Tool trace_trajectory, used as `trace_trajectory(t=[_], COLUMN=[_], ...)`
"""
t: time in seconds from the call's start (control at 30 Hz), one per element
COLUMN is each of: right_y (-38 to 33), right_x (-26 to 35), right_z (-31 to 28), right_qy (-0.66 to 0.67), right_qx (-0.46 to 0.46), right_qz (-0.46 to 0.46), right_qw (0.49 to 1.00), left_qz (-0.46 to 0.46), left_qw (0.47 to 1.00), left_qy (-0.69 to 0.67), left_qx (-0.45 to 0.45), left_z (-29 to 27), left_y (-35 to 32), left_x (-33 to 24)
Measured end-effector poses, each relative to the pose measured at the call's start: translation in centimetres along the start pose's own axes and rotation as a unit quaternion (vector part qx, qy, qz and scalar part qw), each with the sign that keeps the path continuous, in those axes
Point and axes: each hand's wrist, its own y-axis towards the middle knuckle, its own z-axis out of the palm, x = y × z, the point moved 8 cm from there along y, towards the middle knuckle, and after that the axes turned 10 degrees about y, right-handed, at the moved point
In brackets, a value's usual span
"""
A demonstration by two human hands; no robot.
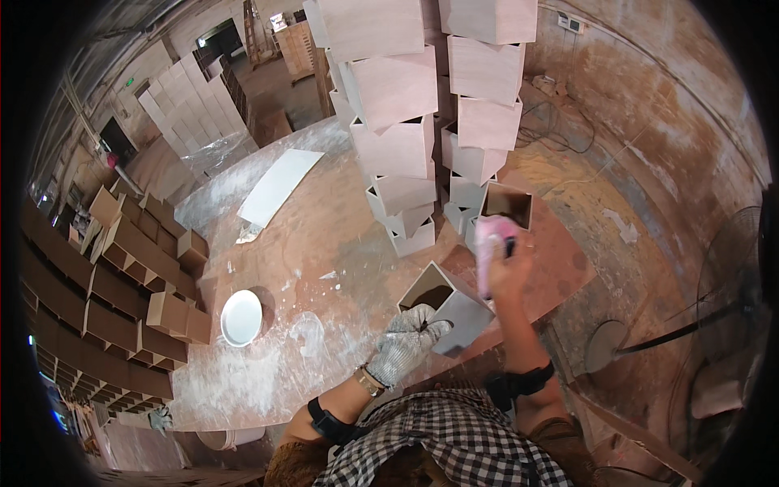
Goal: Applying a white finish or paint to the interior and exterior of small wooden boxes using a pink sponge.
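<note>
My left hand [412,334], in a whitish knit glove, grips the near rim of an open-topped box [466,321]. This box has grey-white coated sides and a brown inside, and it sits tilted on the table in front of me. My right hand [510,272] is raised just beyond the box's right side, closed round a pink tool with a dark part [489,252]. Motion smears the tool, so its exact kind cannot be made out. Behind it, another open box [507,204] with a brown inside stands beside the stacks.
Tall stacks of pale coated boxes [398,81] rise at the table's far side. A white bowl [242,317] and a white sheet [281,187] lie on the stained table [324,235]. Rows of brown boxes [122,284] fill the left. At right stands a fan [726,276].
</note>
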Motion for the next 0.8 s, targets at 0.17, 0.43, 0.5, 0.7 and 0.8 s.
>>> trace_trajectory(t=[0.17,0.43,0.5,0.7,0.8], right_y=[1.4,-8.4,-11.2,-15.5,-16.1], right_x=[-6.7,-14.2,-15.6,-18.2,-18.6], right_z=[-8.1,-18.0,-19.3,-21.4,-22.1], right_qy=[0.238,0.316,0.32,0.302,0.297], right_qx=[-0.129,-0.257,-0.268,-0.291,-0.297], right_qz=[0.154,0.288,0.316,0.372,0.37], right_qw=[0.95,0.867,0.852,0.828,0.829], left_qz=[0.072,0.303,0.378,0.421,0.362], left_qw=[0.997,0.907,0.848,0.769,0.786], left_qy=[-0.019,0.283,0.356,0.471,0.497], left_qx=[-0.009,-0.07,-0.106,-0.102,-0.07], left_z=[-0.6,-1.0,-1.0,0.5,1.0], left_y=[0.2,1.6,2.2,9.2,13.1], left_x=[-2.4,-10.8,-13.9,-20.0,-21.4])
